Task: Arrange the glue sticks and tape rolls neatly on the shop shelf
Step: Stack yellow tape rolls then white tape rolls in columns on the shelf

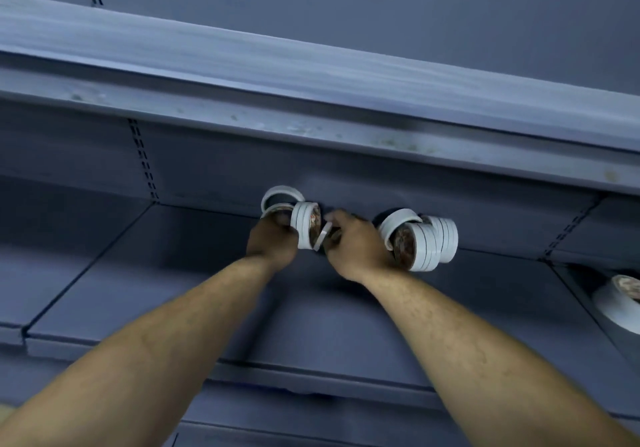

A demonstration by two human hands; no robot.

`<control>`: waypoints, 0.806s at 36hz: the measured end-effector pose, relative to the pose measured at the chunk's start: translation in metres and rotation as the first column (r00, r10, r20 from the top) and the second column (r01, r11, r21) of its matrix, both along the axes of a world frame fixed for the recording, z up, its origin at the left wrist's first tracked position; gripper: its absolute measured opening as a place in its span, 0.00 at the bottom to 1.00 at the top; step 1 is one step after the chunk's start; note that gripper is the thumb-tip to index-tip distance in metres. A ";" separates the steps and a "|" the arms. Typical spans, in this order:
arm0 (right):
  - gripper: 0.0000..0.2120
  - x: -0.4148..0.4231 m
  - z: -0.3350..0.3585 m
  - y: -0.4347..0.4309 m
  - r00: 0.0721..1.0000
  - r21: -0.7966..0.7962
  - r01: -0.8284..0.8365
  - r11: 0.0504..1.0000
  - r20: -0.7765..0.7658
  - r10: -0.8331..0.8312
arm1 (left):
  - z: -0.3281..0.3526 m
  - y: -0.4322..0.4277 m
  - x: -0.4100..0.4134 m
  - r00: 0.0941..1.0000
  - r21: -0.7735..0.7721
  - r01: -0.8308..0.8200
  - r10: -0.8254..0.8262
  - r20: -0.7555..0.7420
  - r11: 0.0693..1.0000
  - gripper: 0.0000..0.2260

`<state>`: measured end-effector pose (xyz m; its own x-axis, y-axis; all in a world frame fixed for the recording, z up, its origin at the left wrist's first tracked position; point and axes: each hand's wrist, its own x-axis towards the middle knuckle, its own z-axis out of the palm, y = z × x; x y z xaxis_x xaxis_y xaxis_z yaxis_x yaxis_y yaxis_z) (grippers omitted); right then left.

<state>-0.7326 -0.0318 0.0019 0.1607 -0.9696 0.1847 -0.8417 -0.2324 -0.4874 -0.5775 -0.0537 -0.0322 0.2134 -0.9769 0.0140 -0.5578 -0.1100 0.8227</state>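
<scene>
My forearms (166, 336) are reaching in. My left hand (272, 240) is gripping a tape stack (304, 227), and my right hand (358, 247) is pinching a thin roll (321, 236). More rolls (424, 244) are lying just right of it.

Metal shop shelving, blue-grey: upper shelf (311, 76), front edge scuffed; back panel (381, 14); slotted upright (143, 159); lower shelf (156, 273). Light dim, bluish.

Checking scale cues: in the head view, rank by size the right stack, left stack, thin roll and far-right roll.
1. right stack
2. left stack
3. thin roll
far-right roll: cropped and nearer, so unsure.
</scene>
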 end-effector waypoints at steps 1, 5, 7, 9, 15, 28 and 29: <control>0.19 0.004 0.001 -0.004 0.998 0.010 -0.009 1.000 0.055 0.008 | 0.000 -0.001 -0.001 1.000 0.000 0.000 0.000 -0.023 1.000 0.15; 0.11 0.013 -0.002 -0.018 0.988 0.043 -0.015 0.999 0.152 0.008 | 0.000 -0.005 -0.001 0.998 -0.012 0.026 -0.027 -0.062 1.000 0.14; 0.09 0.013 -0.006 -0.023 0.989 0.047 -0.003 0.999 0.148 -0.004 | 0.000 -0.007 0.001 0.999 -0.004 0.024 -0.024 -0.045 1.000 0.11; 0.07 0.010 -0.011 -0.029 0.991 0.057 0.008 0.998 0.136 -0.016 | -0.001 -0.008 0.003 1.000 0.005 0.018 -0.018 -0.026 1.000 0.08; 0.07 0.006 -0.015 -0.041 0.983 0.119 0.059 0.991 0.164 -0.078 | 0.003 -0.004 0.010 0.997 0.016 0.078 -0.078 -0.019 0.997 0.04; 0.18 0.033 -0.013 -0.040 0.958 0.409 -0.105 0.907 0.287 -0.018 | 0.042 0.032 0.034 0.972 -0.129 -0.063 0.090 0.216 0.990 0.06; 0.18 0.034 -0.012 -0.037 0.966 0.421 -0.130 0.898 0.258 0.018 | 0.041 0.034 0.036 0.929 -0.120 -0.042 0.083 0.361 0.992 0.06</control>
<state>-0.6988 -0.0691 -0.0105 0.2396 -0.9486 -0.2066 -0.6740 -0.0094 -0.7387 -0.5410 -0.0192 0.0092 0.2339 -0.9499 0.2073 -0.8162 -0.0760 0.5727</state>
